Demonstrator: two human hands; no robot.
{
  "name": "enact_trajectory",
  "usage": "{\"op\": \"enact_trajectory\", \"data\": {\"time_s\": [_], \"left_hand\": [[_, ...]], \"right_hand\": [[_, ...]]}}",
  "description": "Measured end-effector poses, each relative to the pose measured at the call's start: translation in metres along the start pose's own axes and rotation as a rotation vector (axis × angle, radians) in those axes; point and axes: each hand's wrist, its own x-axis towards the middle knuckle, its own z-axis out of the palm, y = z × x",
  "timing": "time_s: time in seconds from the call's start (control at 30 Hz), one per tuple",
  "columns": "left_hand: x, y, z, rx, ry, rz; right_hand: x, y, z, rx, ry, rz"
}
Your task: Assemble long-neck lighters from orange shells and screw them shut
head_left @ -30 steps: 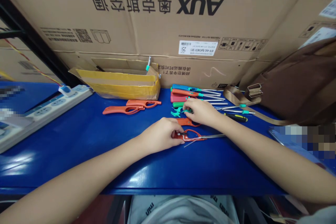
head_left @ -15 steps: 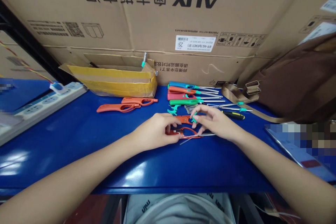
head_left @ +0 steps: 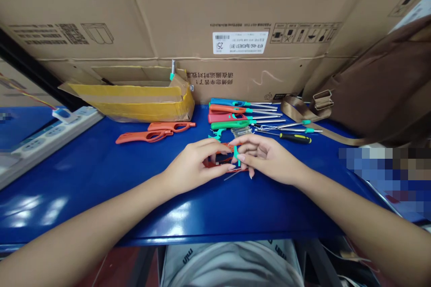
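My right hand (head_left: 266,158) pinches a small teal plastic trigger (head_left: 237,156) between thumb and fingers, above an opened orange lighter casing (head_left: 222,164). My left hand (head_left: 193,161) curls round the handle end of this casing, thumb along its near edge and fingers on the far side. Hands and fingers cover much of the casing; small parts inside it are hard to make out. Just beyond lies another orange casing piece (head_left: 232,147), partly hidden by fingers. A thin clear tube (head_left: 231,175) sticks out on the near side.
Behind my hands are more teal pieces (head_left: 217,134), assembled lighters (head_left: 232,116), metal lighter tubes (head_left: 296,127) and a screwdriver (head_left: 296,138). Orange casings (head_left: 144,136) lie left, before a yellow-taped carton (head_left: 148,103). A power strip (head_left: 50,139) and brown bag (head_left: 373,89) flank the table.
My right hand has moved left with the teal trigger, closer to my left hand and over the casing. The head view has shifted slightly.
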Motion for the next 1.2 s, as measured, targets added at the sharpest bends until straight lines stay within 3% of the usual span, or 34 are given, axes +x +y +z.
{"op": "enact_trajectory", "data": {"time_s": [0.2, 0.47, 0.63, 0.8, 0.93, 1.2], "left_hand": [[0.000, 0.003, 0.002, -0.037, -0.068, -0.027], [-0.001, 0.002, 0.004, -0.138, -0.064, -0.096], [0.001, 0.003, -0.001, -0.081, -0.038, -0.012], [0.000, 0.000, -0.006, 0.147, -0.056, 0.130], [-0.001, -0.003, -0.009, 0.214, -0.051, 0.144], [0.000, -0.002, -0.016, 0.287, -0.159, 0.072]], "right_hand": [[-0.002, 0.001, 0.006, 0.058, -0.008, -0.058], [-0.001, 0.005, 0.009, 0.056, 0.015, -0.151], [-0.001, 0.008, 0.004, -0.016, 0.049, -0.165], [0.001, 0.006, -0.002, -0.235, 0.126, -0.081], [0.001, 0.002, -0.009, -0.638, 0.136, -0.181], [-0.005, -0.005, -0.024, -0.995, -0.075, -0.276]]}}
